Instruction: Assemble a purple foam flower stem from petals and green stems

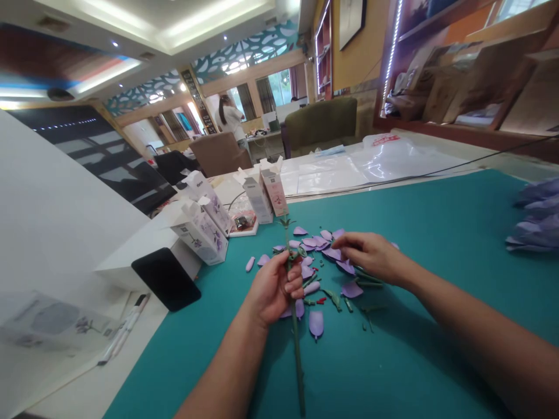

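Head view shows the left hand [282,285] with its fingers curled closed around a green stem [297,355], which slants up past the thumb to a spiky top [285,222] beyond the knuckles, while its long lower end runs back below the fingers. To the right of that grip, the right hand [371,257] reaches over lilac petals [309,242], its fingers bent and their tips right at the heap; whether they pinch one, I cannot tell. Petals lie scattered between the two hands and just beyond their fingertips, with one petal [316,324] apart, nearer than the left fingers. Also between the hands are a green leaf [333,300] and red bits [321,301], all on a teal mat [174,372]. Left of the left fingers lie a black tablet [166,279] and, further out, pens [124,329]. Beyond the left fingertips stand printed cartons [201,235] and a pink box [276,195]. Well right of the right fingers sits a lilac bundle [537,215]. Far beyond both hands, a person [231,119] stands near a desk [268,137].
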{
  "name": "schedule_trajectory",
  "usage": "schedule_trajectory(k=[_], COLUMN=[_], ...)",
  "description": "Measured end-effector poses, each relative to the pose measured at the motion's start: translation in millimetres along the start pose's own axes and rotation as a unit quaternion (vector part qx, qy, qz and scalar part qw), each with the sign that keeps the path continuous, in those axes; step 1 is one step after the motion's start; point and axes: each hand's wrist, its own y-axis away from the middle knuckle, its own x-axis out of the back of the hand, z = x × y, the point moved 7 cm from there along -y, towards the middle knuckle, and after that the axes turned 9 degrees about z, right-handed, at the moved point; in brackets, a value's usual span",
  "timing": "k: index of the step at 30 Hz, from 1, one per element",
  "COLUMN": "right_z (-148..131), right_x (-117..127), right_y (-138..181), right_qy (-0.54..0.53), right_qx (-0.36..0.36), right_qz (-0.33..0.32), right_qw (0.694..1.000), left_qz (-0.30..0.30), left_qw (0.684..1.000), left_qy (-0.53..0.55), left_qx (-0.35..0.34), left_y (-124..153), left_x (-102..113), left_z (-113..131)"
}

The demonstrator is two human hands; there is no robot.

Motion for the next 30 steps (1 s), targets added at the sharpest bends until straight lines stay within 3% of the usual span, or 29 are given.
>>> schedule_trajectory(k=[10, 17, 21, 30], right_z=[12, 31, 37, 42], right_x=[12, 35, 32, 32], right_y=[-2, -10, -12, -14], right_qy=[0.037, 0.196, 0.254, 0.263], right_qx=[-0.026, -0.033, -0.02, -0.038], right_qz=[0.025, 0.054, 0.037, 0.026], right_qw=[0.999, 0.979, 0.966, 0.964], left_qz=[-0.024, -0.027, -0.009, 0.037], left_qw=[0.999, 0.999, 0.999, 0.999], left_qy=[-0.023, -0.015, -0.025, -0.018], left_qx=[-0.029, -0.024, -0.025, 0.004], left_y=[-1, -4, -7, -11], left_x=[8, 9, 13, 17], left_z=[0, -1, -3, -10])
